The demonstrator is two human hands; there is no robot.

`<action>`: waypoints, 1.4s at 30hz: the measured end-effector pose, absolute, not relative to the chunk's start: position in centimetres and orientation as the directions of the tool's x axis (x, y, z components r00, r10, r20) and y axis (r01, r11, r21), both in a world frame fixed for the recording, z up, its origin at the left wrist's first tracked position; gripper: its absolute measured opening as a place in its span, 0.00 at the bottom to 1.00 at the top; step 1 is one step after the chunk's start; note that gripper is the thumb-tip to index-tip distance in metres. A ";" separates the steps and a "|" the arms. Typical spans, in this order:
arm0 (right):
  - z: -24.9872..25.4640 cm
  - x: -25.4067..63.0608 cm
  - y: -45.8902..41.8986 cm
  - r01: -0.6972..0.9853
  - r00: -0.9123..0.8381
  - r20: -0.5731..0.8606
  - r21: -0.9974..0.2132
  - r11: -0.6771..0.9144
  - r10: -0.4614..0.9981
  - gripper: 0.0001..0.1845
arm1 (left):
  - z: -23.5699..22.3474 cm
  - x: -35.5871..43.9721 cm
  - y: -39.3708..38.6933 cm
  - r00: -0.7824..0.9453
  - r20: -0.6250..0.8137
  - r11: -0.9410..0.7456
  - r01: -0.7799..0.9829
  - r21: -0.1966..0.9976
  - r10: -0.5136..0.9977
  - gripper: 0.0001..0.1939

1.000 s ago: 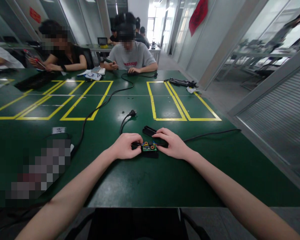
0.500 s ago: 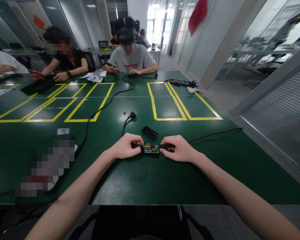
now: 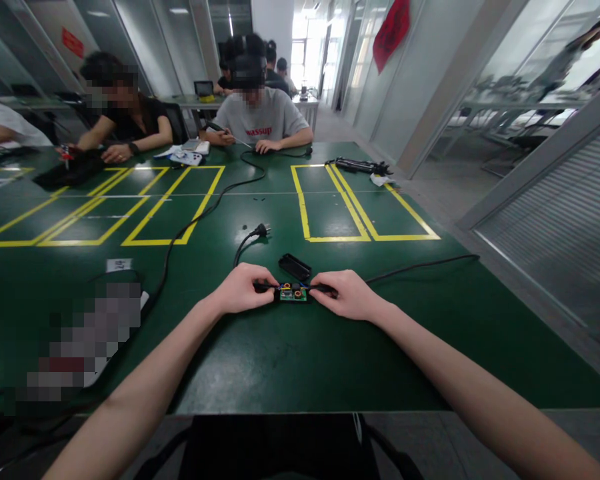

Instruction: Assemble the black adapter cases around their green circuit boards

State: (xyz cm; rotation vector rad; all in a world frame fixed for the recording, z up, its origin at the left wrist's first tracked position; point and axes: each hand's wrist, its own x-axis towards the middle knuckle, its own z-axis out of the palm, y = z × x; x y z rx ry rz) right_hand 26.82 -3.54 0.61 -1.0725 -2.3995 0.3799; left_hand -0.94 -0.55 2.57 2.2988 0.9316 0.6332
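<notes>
A small green circuit board (image 3: 293, 293) with round copper coils lies on the green table (image 3: 290, 360) between my hands. My left hand (image 3: 243, 289) is closed, pinching the black cable end at the board's left side. My right hand (image 3: 347, 295) is closed on the black cable (image 3: 420, 267) that leaves the board's right side and runs off to the right. A black plastic cover (image 3: 295, 267) lies just behind the board, apart from it. A black cord with a plug (image 3: 261, 231) curves away behind my left hand.
Yellow taped rectangles (image 3: 330, 203) mark the table. Two people sit across it, working with their hands; a third person's arm shows at far left. A black tool (image 3: 363, 165) lies far right, a long black cable (image 3: 200, 213) crosses the middle, a paper label (image 3: 119, 265) at left.
The black cover, first touched by my right hand, now lies free behind the board. My right hand shifted onto the cable at the board's right end. My left hand stayed in place.
</notes>
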 end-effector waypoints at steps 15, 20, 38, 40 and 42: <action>0.7 27.4 -3.4 0.442 -0.629 0.407 -0.514 0.735 0.663 0.05 | 2.8 -1.1 -0.4 0.656 0.163 -0.555 0.449 0.700 0.737 0.04; 0.1 27.3 -3.0 0.429 -0.643 0.446 -0.463 0.775 0.622 0.14 | 2.7 -1.2 -0.2 0.690 0.183 -0.589 0.412 0.695 0.700 0.07; 0.2 26.9 -2.4 0.530 -0.691 0.489 -0.158 0.833 0.532 0.10 | 1.8 -0.6 -0.1 0.668 0.348 -0.737 0.477 0.479 0.658 0.08; 0.3 26.8 -2.3 0.507 -0.695 0.498 -0.171 0.845 0.518 0.10 | 1.8 -0.5 -0.1 0.665 0.368 -0.750 0.486 0.448 0.650 0.07; 0.4 26.8 -2.2 0.498 -0.697 0.504 -0.171 0.850 0.510 0.10 | 1.9 -0.4 0.0 0.671 0.369 -0.758 0.491 0.429 0.643 0.07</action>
